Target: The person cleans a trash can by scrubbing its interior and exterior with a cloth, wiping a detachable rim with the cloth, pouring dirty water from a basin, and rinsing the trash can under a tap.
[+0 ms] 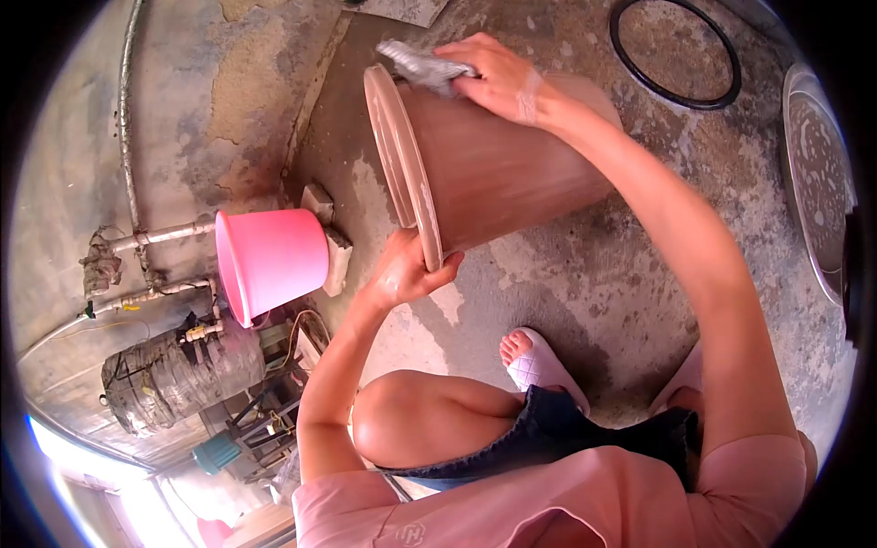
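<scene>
The brown bucket (516, 173) is held tipped over the floor (603, 301), its mouth turned left. Its rim is gripped at the near side by the left hand (405, 267). A grey cloth (417, 66) is clutched by the right hand (498, 80) at the far side, the hands being well apart. A pink bucket (279, 260) is seen left; a black ring (702, 105) and a silvery basin (815, 155) are seen right.

one bare left hand (411, 267), one bare right hand (498, 80) and one crumpled grey cloth (422, 67) show. one tapered brown bucket (507, 173) and one pink bucket (281, 256) make two, both plastic. two pale slippers (551, 370), one black ring (700, 103) and one shiny round basin (804, 80) also appear.
</scene>
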`<state>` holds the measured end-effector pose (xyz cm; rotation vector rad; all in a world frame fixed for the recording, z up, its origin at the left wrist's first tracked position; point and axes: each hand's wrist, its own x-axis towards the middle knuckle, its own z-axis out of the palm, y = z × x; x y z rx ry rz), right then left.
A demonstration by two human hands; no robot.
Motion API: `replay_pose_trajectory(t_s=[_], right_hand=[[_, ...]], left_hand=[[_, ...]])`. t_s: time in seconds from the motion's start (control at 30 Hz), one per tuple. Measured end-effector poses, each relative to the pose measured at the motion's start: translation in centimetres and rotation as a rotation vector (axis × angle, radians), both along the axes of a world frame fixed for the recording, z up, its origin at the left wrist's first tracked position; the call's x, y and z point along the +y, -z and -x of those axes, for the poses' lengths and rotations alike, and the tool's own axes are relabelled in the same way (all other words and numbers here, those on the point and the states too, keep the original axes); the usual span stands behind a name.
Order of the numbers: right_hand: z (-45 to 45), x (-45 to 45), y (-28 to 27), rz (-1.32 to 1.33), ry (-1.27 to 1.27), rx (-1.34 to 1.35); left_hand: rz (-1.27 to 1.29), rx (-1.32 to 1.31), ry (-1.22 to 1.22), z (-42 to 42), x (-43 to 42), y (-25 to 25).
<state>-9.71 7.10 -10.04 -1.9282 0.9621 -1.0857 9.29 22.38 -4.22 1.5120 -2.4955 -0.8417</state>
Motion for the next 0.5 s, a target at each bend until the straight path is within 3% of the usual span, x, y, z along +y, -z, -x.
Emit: replay_pose_trajectory(t_s=[0.13,0.2,0.23,0.33,0.43,0.5], right_hand=[[-0.7,2.8,-1.3,0.200,0.002,0.104],[-1.2,6.4,-0.4,0.383,0.117,0.060],[-1.0,8.2,0.0,0.431,0.125,0.110],[0.1,11.5,0.5,0.419,-0.016,0.115],[-1.0,8.8,-0.3,0.399,0.073,0.179],[-2.1,4.4,-0.5,0.257,0.146,0.068]], left_hand=[[-0.073,0.060,-0.015,0.6,-1.0,-0.6],[-0.159,0.064,-0.060,-0.7,-1.4,-0.4],[-0.182,0.341,-0.288,0.7,-1.4,-0.1],[-0.180,0.143,-0.226,-0.5,-1.8,-0.4],[-0.150,0.042,-0.158,-0.7,-1.1,-0.7],[-0.030,0.007,-0.050,-0.5,-0.8,-0.2]])
